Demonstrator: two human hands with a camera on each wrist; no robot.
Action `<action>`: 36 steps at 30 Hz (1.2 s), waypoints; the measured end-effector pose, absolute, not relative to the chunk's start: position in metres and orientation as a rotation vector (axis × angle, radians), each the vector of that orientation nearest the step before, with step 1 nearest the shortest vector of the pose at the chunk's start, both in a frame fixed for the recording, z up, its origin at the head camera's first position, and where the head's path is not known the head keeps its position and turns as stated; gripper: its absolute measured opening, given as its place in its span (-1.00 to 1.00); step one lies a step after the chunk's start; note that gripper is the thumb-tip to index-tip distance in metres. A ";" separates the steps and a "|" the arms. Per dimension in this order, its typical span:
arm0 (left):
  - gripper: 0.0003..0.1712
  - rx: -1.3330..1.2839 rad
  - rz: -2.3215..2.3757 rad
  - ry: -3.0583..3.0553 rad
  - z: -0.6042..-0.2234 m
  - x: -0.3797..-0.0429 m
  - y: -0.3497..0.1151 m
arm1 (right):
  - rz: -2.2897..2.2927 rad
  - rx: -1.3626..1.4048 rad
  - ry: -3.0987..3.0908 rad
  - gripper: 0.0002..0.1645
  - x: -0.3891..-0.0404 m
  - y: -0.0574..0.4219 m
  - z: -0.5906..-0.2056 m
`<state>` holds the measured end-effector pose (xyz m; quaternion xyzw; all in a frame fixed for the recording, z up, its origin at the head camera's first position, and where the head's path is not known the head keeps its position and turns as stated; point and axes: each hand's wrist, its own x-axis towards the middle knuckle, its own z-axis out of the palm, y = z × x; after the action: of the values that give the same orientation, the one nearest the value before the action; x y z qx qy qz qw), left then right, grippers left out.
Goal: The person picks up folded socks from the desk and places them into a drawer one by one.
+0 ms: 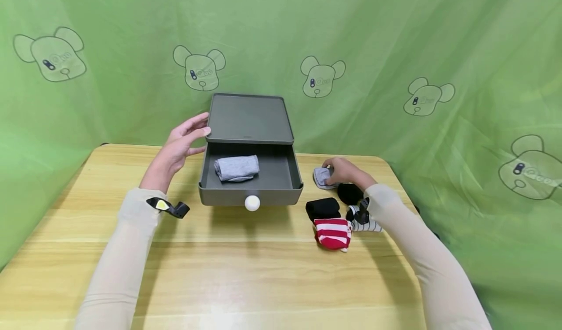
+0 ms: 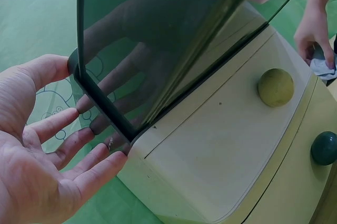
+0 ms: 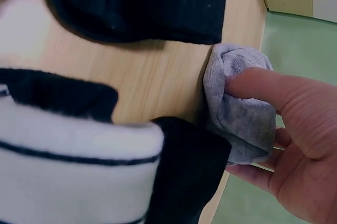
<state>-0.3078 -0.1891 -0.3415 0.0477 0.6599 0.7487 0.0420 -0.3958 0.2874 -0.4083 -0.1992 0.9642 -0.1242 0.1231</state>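
My left hand (image 1: 177, 147) is at the left side of a small drawer cabinet (image 1: 248, 118), its thumb at the grey top's edge. In the left wrist view the fingers (image 2: 100, 163) are spread, with tips along the cabinet's dark edge. The top drawer (image 1: 274, 197) is pulled out by its white knob side and holds a folded grey sock (image 1: 237, 168). On the right, my right hand (image 1: 344, 170) pinches another folded grey sock (image 1: 321, 178). The right wrist view shows the thumb pressed into this sock (image 3: 245, 124), fingers partly hidden behind it.
Near the right hand lie a black sock bundle (image 1: 322, 207), another black one (image 1: 350, 193), a white sock with black stripes (image 1: 371, 224) and a red-and-white striped sock (image 1: 333, 232). Lower drawers with round knobs (image 2: 276, 88) show beneath. A green curtain (image 1: 263, 28) hangs behind the table.
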 end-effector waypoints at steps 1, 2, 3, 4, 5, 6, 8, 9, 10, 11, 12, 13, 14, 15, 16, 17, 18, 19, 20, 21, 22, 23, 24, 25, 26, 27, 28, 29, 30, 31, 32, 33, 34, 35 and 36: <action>-0.27 0.148 2.292 2.020 -0.341 -0.308 -0.189 | -0.365 -0.592 2.815 -0.36 -0.396 0.287 -0.407; -0.27 0.151 2.293 2.019 -0.341 -0.308 -0.189 | -0.368 -0.603 2.819 -0.37 -0.395 0.286 -0.406; -0.27 0.154 2.294 2.018 -0.341 -0.308 -0.189 | -0.372 -0.617 2.822 -0.38 -0.395 0.285 -0.405; -0.27 0.156 2.295 2.016 -0.341 -0.308 -0.189 | -0.375 -0.628 2.828 -0.38 -0.395 0.284 -0.404; -0.27 0.159 2.297 2.013 -0.341 -0.307 -0.189 | -0.377 -0.646 2.835 -0.39 -0.395 0.283 -0.402; -0.27 0.161 2.298 2.012 -0.341 -0.307 -0.189 | -0.381 -0.660 2.844 -0.39 -0.394 0.282 -0.399; -0.27 0.163 2.299 2.011 -0.341 -0.307 -0.188 | -0.388 -0.698 2.862 -0.41 -0.393 0.280 -0.391; -0.27 0.164 2.301 2.011 -0.341 -0.307 -0.188 | -0.397 -0.710 2.870 -0.42 -0.392 0.279 -0.385; -0.27 0.165 2.302 2.011 -0.341 -0.308 -0.189 | -0.407 -0.722 2.879 -0.42 -0.391 0.277 -0.379; -0.27 0.167 2.302 2.013 -0.341 -0.308 -0.189 | -0.424 -0.732 2.882 -0.43 -0.389 0.276 -0.371; -0.27 0.169 2.301 2.014 -0.341 -0.308 -0.189 | -0.441 -0.739 2.885 -0.43 -0.387 0.274 -0.363; -0.27 0.170 2.300 2.016 -0.341 -0.308 -0.189 | -0.460 -0.751 2.885 -0.43 -0.385 0.273 -0.354; -0.27 0.170 2.301 2.015 -0.341 -0.308 -0.189 | -0.483 -0.751 2.886 -0.43 -0.383 0.272 -0.345; -0.27 0.171 2.300 2.013 -0.341 -0.308 -0.189 | -0.503 -0.752 2.886 -0.43 -0.380 0.270 -0.335; -0.27 0.171 2.299 2.012 -0.341 -0.307 -0.189 | -0.525 -0.753 2.886 -0.42 -0.376 0.268 -0.324; -0.26 0.171 2.296 2.012 -0.341 -0.307 -0.189 | -0.541 -0.755 2.887 -0.41 -0.372 0.265 -0.313; -0.26 0.170 2.295 2.011 -0.341 -0.307 -0.189 | -0.555 -0.758 2.895 -0.40 -0.368 0.263 -0.302; -0.26 0.170 2.296 2.009 -0.341 -0.307 -0.189 | -0.570 -0.760 2.902 -0.39 -0.364 0.261 -0.291; -0.26 0.170 2.296 2.008 -0.341 -0.307 -0.189 | -0.589 -0.763 2.910 -0.38 -0.359 0.258 -0.279; -0.26 0.171 2.295 2.008 -0.341 -0.307 -0.189 | -0.607 -0.770 2.920 -0.37 -0.354 0.256 -0.267; -0.26 0.173 2.294 2.010 -0.340 -0.308 -0.189 | -0.629 -0.778 2.928 -0.36 -0.348 0.253 -0.256; -0.26 0.176 2.293 2.012 -0.340 -0.308 -0.188 | -0.651 -0.791 2.936 -0.36 -0.342 0.250 -0.245; -0.26 0.175 2.293 2.013 -0.340 -0.308 -0.188 | -0.680 -0.808 2.941 -0.37 -0.336 0.246 -0.235; -0.26 0.173 2.292 2.015 -0.339 -0.308 -0.189 | -0.711 -0.831 2.942 -0.38 -0.331 0.242 -0.226; -0.26 0.170 2.290 2.017 -0.339 -0.309 -0.189 | -0.746 -0.856 2.939 -0.40 -0.326 0.237 -0.218; -0.26 0.168 2.289 2.017 -0.339 -0.309 -0.189 | -0.775 -0.882 2.935 -0.41 -0.321 0.232 -0.212; -0.26 0.164 2.289 2.016 -0.339 -0.309 -0.189 | -0.804 -0.905 2.927 -0.43 -0.316 0.226 -0.207; -0.26 0.160 2.287 2.015 -0.339 -0.308 -0.190 | -0.827 -0.932 2.918 -0.44 -0.311 0.219 -0.203; -0.26 0.156 2.286 2.014 -0.339 -0.308 -0.190 | -0.845 -0.952 2.910 -0.45 -0.306 0.212 -0.200; -0.26 0.155 2.283 2.016 -0.339 -0.308 -0.190 | -0.857 -0.966 2.901 -0.45 -0.302 0.205 -0.198; -0.26 0.156 2.282 2.016 -0.338 -0.308 -0.190 | -0.858 -0.975 2.895 -0.45 -0.297 0.198 -0.197; -0.26 0.158 2.280 2.019 -0.338 -0.308 -0.189 | -0.851 -0.981 2.892 -0.45 -0.292 0.190 -0.196; -0.26 0.156 2.281 2.019 -0.338 -0.308 -0.189 | -0.838 -0.982 2.888 -0.46 -0.287 0.183 -0.197; -0.26 0.156 2.282 2.021 -0.338 -0.308 -0.189 | -0.819 -0.980 2.885 -0.46 -0.283 0.176 -0.197; -0.26 0.154 2.284 2.022 -0.338 -0.308 -0.189 | -0.796 -0.972 2.883 -0.46 -0.280 0.169 -0.198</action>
<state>-0.3076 -0.1891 -0.3383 0.0505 0.6613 0.7471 0.0436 -0.2799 0.1694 -0.1984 -0.3092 0.9167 -0.2531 -0.0019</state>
